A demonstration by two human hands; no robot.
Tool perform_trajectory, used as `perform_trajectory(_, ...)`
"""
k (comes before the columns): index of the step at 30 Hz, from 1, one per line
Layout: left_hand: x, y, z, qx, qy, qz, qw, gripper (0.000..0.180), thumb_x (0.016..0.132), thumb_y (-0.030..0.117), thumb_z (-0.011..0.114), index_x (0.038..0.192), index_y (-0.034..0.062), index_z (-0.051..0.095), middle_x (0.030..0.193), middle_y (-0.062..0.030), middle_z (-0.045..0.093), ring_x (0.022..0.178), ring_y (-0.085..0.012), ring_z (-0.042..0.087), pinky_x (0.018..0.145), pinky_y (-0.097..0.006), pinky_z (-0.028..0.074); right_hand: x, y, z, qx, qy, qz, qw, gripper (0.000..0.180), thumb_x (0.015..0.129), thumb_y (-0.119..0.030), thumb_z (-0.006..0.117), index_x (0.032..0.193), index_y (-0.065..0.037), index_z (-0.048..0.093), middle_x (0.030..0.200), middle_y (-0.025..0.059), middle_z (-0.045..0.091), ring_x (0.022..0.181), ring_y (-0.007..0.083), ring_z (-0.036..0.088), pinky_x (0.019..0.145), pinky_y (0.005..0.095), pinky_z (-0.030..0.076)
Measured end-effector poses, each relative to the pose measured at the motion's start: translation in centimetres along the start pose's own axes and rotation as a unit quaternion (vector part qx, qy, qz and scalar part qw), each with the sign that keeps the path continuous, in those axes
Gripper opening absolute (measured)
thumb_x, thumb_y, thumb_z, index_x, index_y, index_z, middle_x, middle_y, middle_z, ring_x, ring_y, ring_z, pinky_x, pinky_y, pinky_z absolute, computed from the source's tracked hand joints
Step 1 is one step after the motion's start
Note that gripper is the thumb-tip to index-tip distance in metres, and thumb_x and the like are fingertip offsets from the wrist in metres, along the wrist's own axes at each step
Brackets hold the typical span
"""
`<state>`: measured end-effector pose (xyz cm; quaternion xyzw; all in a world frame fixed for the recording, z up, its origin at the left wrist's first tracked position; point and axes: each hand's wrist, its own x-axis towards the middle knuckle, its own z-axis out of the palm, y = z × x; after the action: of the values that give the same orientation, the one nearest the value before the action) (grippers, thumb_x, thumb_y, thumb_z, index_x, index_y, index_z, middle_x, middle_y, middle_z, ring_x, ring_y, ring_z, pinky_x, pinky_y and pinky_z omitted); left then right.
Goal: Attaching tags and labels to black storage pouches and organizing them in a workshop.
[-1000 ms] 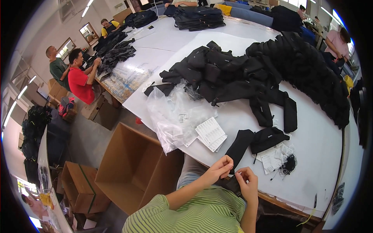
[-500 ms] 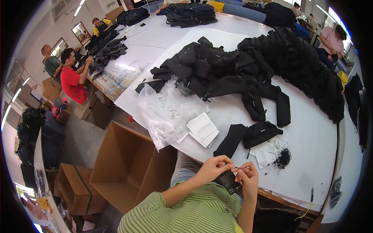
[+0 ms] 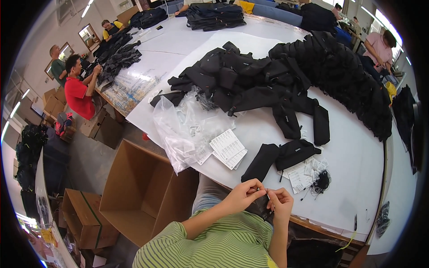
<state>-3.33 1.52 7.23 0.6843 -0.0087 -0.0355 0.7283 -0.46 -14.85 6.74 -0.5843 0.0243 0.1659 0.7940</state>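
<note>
- Pinching sth tiny and thin between both sets of fingertips: left hand (image 3: 245,195) and right hand (image 3: 280,202) meet at the table's near edge, 6 o'clock in view, over a dark fabric piece (image 3: 258,210) in the lap. Fingers closed tight to thumb on both; what exactly they grip is too small to tell, prob. a thread or tag loop.
- Risk, as I judge it: the small bit slips out of the pinch and drops into the lap or the open cardboard box (image 3: 143,192) at 8 o'clock, since the grip is fingertip-only w/ no support under it.
- Just past the hands, 12–1 o'clock: two flat black pouches (image 3: 279,158), soft matte cloth, oblong; beside them white paper tags (image 3: 304,174) and a tangle of thin black strings (image 3: 321,182).
- At 11 o'clock: stack of white cards (image 3: 228,147), then crinkly clear plastic bags (image 3: 187,129).
- Further out: big heap of black soft goods (image 3: 313,76) on the smooth white table (image 3: 353,152).
</note>
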Motion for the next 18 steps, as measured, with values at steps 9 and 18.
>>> perform_trajectory(9,0.0,-0.4,0.5,-0.004,0.062,0.006,0.998,0.014,0.09,0.013,0.063,0.087,0.0012,0.056,0.063,0.0045,0.04,0.057,-0.0034,0.031,0.05,-0.022,0.028,0.0,0.6,0.5,-0.018,0.022,-0.007,1.0,0.009,0.083,-0.004,0.069,0.081,0.003,0.064,0.085,0.0129,0.069,0.052,0.0077,0.051,0.044,0.0197,0.04)
perform_trajectory(18,-0.1,-1.3,0.8,-0.026,0.071,-0.027,0.997,0.01,0.09,0.009,0.064,0.09,0.001,0.058,0.074,0.006,0.052,0.064,0.001,0.043,0.058,-0.016,0.037,0.0,0.7,1.0,0.006,0.024,-0.024,0.999,0.011,0.083,-0.008,0.07,0.081,0.001,0.064,0.092,0.0146,0.069,0.051,0.0062,0.05,0.045,0.0189,0.039)
